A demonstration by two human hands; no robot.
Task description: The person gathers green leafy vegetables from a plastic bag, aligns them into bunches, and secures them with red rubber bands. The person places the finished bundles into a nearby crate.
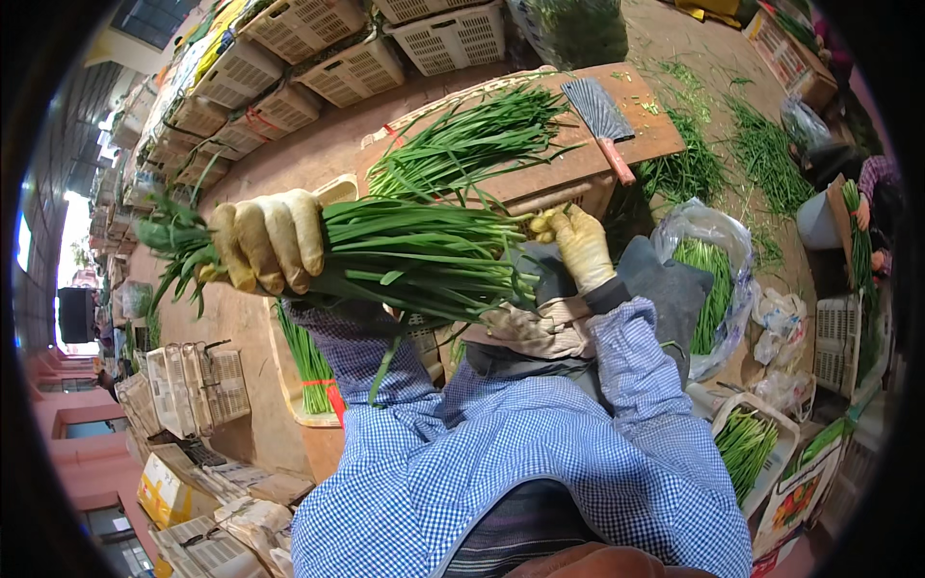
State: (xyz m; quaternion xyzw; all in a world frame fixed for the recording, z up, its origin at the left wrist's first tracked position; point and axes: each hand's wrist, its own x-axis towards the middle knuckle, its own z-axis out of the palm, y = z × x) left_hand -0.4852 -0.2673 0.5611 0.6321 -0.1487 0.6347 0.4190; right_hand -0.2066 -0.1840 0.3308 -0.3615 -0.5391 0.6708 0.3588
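Note:
A thick bunch of green garlic chives lies across the space before me, leafy tips to the left and pale stem ends to the right. My left hand, in a stained yellowish glove, is wrapped around its leafy part. At the stem ends, my gloved right hand has its fingers curled and pinches a single chive stalk. Just beyond, a loose pile of chives rests on a wooden board. A cleaver with a reddish handle lies on the board's right part, its handle overhanging the near edge.
A plastic bag of chives stands right of my knees. Chives tied with red bands sit in a crate below my left arm. Plastic crates are stacked beyond the board. Chive trimmings litter the floor near another person's hand.

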